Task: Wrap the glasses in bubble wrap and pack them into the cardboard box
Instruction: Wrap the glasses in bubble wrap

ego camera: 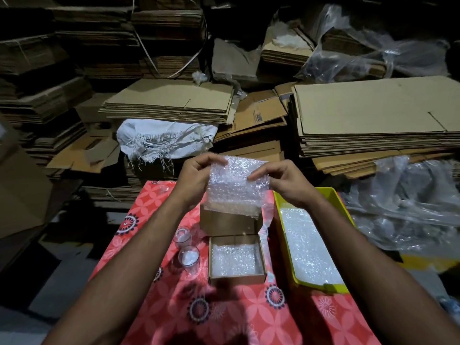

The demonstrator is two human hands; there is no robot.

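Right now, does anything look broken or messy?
On the table nothing stands out: two glasses stand upright beside the open cardboard box. Behind it, a white sack is torn, its frayed threads hanging loose over the cardboard stacks.

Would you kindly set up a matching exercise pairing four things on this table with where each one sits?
1. bubble wrap sheet
2. glasses
3. box
4. yellow tray

a. right of the box
b. held up by both hands
c. left of the box
d. mid-table, lined with bubble wrap

Pairs: 1-b, 2-c, 3-d, 4-a. The left hand and right hand pinch the sheet's top edge.
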